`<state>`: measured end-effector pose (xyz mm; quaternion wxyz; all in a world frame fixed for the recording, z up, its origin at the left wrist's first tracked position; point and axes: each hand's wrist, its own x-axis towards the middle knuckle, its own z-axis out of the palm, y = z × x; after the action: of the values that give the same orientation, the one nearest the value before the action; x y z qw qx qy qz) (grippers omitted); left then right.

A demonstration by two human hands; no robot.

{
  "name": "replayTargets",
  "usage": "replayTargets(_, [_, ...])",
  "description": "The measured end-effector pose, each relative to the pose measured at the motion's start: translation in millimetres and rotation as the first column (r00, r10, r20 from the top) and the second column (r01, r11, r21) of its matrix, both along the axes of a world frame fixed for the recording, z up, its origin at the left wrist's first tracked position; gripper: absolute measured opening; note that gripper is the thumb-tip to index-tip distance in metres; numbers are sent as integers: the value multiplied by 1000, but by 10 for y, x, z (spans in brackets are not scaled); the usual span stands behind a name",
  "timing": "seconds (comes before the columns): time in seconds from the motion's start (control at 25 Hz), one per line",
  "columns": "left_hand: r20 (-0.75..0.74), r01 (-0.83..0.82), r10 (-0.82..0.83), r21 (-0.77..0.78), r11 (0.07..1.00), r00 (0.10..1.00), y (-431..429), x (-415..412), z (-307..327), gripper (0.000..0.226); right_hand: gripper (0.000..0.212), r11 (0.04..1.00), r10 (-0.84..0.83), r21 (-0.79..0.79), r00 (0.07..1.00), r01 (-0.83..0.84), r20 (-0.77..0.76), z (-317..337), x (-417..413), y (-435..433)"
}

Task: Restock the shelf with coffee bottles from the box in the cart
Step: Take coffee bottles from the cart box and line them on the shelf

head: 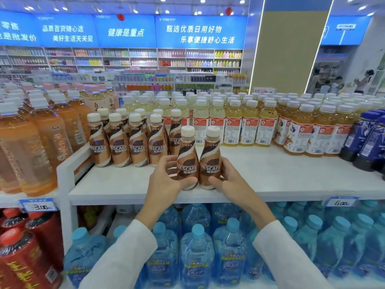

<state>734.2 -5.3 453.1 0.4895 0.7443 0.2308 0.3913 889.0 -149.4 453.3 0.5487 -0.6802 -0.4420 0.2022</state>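
As a person in white sleeves reaches forward, the left hand (164, 176) grips the left bottle (187, 161) of coffee low on its body, and the right hand (227, 180) grips the right bottle (210, 161) the same way. The two bottles stand upright between the hands, side by side and touching, cream caps up, their bases at the front of the white shelf (270, 176); whether they rest on it I cannot tell. Beyond the left hand, further back on the shelf, more coffee bottles (129, 147) stand in a row with others behind. Beyond the right hand stand yellow drinks (250, 126), and far to its right, dark blue bottles (366, 138). Left of the left hand, past a white divider (66, 163), are orange tea bottles (41, 138). Below the hands, water bottles (195, 251) with blue caps fill the lower level; red bottles (20, 247) sit lower left.
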Motion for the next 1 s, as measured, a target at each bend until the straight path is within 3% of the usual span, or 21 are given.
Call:
replayTargets(0.16, [0, 4, -4, 17, 1000, 1000, -45, -40, -15, 66, 70, 992, -103, 74, 995, 104, -16, -6, -56, -27])
replayTargets(0.28, [20, -2, 1, 12, 1000, 1000, -83, -40, -37, 67, 61, 961, -261, 111, 964, 254, 54, -52, -135, -2])
replayTargets(0.52, [56, -4, 3, 13, 1000, 998, -146, -54, -60, 61, 61, 961, -248, 139, 968, 239, 47, -75, -193, -47])
replayTargets(0.72, [62, -42, 41, 25, 999, 997, -169, -69, -78, 59, 49, 914, -374, 187, 926, 360, 42, -118, -313, -9])
replayTargets(1.0, [39, -206, 206, -11, 979, 978, 330, -701, -91, 60, 49, 947, -312, 110, 945, 301, 102, 59, -427, 614])
